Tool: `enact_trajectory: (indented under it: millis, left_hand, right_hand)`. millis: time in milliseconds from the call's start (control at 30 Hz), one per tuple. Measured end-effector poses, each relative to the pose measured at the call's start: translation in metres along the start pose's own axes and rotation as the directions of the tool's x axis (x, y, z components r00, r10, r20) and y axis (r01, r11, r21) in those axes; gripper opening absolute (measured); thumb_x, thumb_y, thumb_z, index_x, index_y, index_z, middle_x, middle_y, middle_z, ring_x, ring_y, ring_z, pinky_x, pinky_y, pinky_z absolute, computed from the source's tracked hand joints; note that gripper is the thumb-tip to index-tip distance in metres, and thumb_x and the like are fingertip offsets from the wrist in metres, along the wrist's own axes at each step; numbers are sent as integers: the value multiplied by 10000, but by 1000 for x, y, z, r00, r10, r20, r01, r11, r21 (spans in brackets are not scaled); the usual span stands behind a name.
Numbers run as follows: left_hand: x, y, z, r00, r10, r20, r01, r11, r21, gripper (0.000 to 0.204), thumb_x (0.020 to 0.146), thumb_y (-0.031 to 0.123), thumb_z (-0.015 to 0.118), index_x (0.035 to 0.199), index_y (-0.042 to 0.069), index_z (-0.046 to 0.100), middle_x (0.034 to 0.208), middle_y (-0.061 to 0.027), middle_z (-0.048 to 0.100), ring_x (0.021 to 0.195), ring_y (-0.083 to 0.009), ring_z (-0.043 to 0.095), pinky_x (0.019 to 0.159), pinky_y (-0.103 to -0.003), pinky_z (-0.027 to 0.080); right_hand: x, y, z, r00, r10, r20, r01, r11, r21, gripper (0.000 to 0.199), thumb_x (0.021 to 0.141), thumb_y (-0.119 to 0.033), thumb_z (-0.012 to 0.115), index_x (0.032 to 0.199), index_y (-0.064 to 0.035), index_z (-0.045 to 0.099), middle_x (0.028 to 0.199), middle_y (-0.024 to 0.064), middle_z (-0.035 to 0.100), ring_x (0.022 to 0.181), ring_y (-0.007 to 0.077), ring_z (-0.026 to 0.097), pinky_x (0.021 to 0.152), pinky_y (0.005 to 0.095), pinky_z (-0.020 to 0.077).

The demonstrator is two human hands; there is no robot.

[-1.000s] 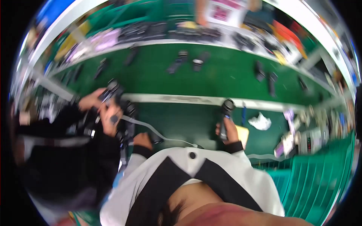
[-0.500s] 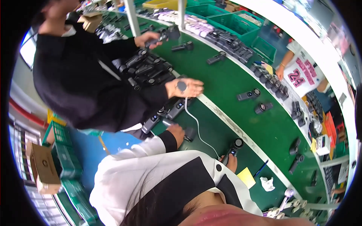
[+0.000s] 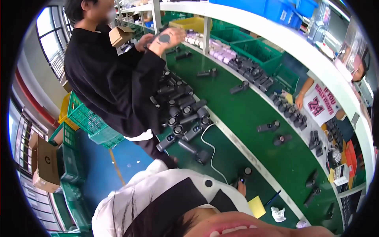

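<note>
My right hand (image 3: 241, 187) is closed round a dark handheld device with a round head (image 3: 247, 171) and a small lit display. It looks like a handheld fan. A white cable (image 3: 213, 155) runs over the green bench to it. Of my left hand (image 3: 174, 159) only a small blurred bit shows past my white sleeve, and its fingers are hidden. The nearest thing to it is a dark grey handheld fan (image 3: 192, 149) lying on the bench. Beyond lie several more such fans (image 3: 181, 102), heaped together, some with lit displays.
A co-worker in black (image 3: 114, 79) stands at the left, one hand raised with a round dark disc (image 3: 164, 38) on it. A yellow paper pad (image 3: 257, 206), a blue pen (image 3: 272, 197) and crumpled tissue (image 3: 278, 214) lie right of my hand. A white rail (image 3: 244, 152) borders the green belt (image 3: 233, 106).
My left hand has drawn back from the fan it was touching, toward my body. The co-worker's outstretched hand has lifted away from the bench. The view has tilted up, and the fan remains in my right hand.
</note>
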State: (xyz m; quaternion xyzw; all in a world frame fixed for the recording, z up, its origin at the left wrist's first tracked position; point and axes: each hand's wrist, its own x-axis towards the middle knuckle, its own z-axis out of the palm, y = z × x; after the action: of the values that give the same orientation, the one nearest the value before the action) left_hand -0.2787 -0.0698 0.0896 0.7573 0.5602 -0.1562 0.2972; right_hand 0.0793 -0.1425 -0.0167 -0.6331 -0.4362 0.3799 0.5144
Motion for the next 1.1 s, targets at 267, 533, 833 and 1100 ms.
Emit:
enact_trajectory:
  millis: [267, 533, 833, 1100]
  left_hand:
    - [81, 174, -5, 773, 593, -227, -583, 520, -624, 259, 712, 185, 579, 883, 2, 514, 836, -121, 544, 704, -231, 513, 653, -314, 421]
    - [127, 231, 46, 751, 456, -478, -655, 612, -445, 255, 712, 190, 591, 850, -11, 517, 784, -114, 553, 617, -208, 517, 587, -293, 427]
    - [164, 197, 4, 889, 443, 116, 149, -41, -988, 374, 701, -64, 373, 1074, -26, 374, 1009, -160, 543, 740, -265, 579, 659, -352, 501]
    - [224, 154, 9, 719, 690, 83, 284, -183, -941, 408, 694, -44, 352, 1099, -35, 401, 1059, -172, 524, 769, -292, 568, 674, -412, 505]
  right_hand:
    - [8, -87, 27, 928, 359, 99, -373, 891, 259, 356, 871, -294, 397, 990, 25, 500, 780, 132, 581, 684, 209, 549, 632, 280, 422]
    - [9, -106, -21, 967, 239, -89, -254, 933, -256, 403, 887, -329, 381, 820, 25, 561, 653, 110, 576, 538, 244, 517, 525, 315, 426]
    - [40, -75, -81, 850, 460, -255, -427, 887, 178, 323, 861, -291, 429, 738, -13, 540, 521, 58, 504, 436, 139, 456, 449, 227, 375]
    - [238, -6, -113, 788, 52, -614, -454, 723, -521, 579, 714, -341, 586, 1110, 35, 393, 1018, 232, 490, 854, 371, 532, 746, 421, 448]
